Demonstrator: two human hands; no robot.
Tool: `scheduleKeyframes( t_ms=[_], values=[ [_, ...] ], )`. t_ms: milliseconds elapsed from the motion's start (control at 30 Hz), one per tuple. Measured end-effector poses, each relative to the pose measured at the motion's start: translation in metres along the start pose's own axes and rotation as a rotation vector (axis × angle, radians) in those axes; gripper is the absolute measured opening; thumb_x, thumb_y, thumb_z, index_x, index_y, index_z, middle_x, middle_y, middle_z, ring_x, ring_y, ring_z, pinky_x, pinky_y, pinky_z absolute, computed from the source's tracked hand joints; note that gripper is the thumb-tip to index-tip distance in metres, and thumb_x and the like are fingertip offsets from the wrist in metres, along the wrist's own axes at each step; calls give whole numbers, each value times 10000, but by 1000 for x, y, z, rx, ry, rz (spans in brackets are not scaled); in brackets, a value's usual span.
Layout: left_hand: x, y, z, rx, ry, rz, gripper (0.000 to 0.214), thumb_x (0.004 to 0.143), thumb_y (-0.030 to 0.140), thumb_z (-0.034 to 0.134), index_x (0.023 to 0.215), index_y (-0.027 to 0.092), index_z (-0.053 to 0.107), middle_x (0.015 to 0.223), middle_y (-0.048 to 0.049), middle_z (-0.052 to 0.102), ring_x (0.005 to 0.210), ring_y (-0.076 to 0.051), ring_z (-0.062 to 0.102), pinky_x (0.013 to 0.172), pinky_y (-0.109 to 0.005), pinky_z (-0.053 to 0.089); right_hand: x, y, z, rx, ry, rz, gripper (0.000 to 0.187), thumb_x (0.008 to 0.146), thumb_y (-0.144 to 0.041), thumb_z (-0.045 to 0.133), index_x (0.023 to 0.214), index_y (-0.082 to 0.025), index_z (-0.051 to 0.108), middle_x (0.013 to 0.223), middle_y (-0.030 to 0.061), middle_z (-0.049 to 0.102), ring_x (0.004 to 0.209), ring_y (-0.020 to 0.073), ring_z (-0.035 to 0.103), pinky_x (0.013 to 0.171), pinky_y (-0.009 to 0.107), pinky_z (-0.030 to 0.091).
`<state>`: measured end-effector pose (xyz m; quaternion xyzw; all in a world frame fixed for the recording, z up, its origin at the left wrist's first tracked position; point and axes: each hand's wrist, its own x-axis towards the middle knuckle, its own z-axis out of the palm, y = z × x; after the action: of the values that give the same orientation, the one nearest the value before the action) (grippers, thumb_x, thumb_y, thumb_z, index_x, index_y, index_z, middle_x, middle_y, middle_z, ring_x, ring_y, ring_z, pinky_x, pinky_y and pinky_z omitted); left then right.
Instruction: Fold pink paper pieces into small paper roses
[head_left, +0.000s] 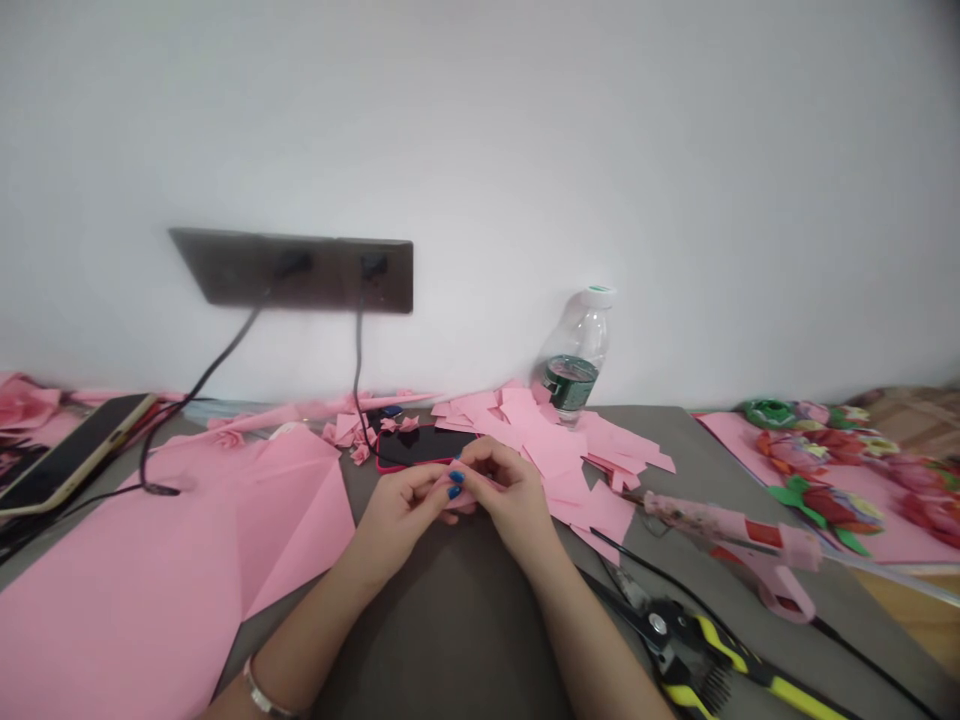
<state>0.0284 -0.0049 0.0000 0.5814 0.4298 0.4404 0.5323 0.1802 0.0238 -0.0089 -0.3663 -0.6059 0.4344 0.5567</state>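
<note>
**Q:** Hands?
**A:** Close together over the grey mat, fingers curled in. Left hand and right hand both pinch one small piece of pink paper, blue-nailed fingertips right on it. Bracelet on the left wrist.

**Q:** Grip?
**A:** Clamped at the fingertips, hands almost touching. Paper mostly hidden by fingers, can't tell its shape.

**Q:** Where's the paper?
**A:** Just in front of the red-cased phone, on the person's side of it.

**Q:** Rest, from that phone?
**A:** Right beside it on the right, a heap of pink paper scraps, with a plastic water bottle behind the heap. Small pink paper bits just left. Large pink paper sheet further left, tablet past that. Well right, pink hot glue gun, yellow-and-black shears nearer the person, paper flowers furthest out. Dark wall socket panel above, on the wall.
</note>
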Motion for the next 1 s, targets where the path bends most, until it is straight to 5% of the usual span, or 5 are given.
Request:
scheduleKeyframes(
  t_ms=[200, 633, 1000],
  values=[
    [0, -1, 0, 9, -9, -2, 311, 883, 389, 576, 968, 143, 744, 886, -89, 771, 823, -227, 729, 679, -286, 595, 0, 4, 0, 52, 1, -32, 62, 747, -212, 721, 703, -204, 679, 752, 15, 625, 722, 162, 573, 631, 279, 403],
    [1, 0, 2, 40, 62, -61, 306, 862, 404, 586, 882, 136, 733, 706, -67, 747, 619, -189, 729, 521, -221, 540, -1, 0, 3, 128, -37, 156, 229, 774, -374, 697, 683, -186, 602, 676, 1, 561, 628, 139, 488, 583, 261, 367],
    [2, 2, -5, 30, 372, -1, 182, 712, 309, 738, 670, 166, 633, 463, 43, 590, 439, -111, 578, 459, -187, 459, -4, -8, 4, 192, -110, 202, 250, 831, -411, 612, 752, -210, 486, 673, -41, 413, 596, 122, 368, 556, 242, 295]
  ],
)
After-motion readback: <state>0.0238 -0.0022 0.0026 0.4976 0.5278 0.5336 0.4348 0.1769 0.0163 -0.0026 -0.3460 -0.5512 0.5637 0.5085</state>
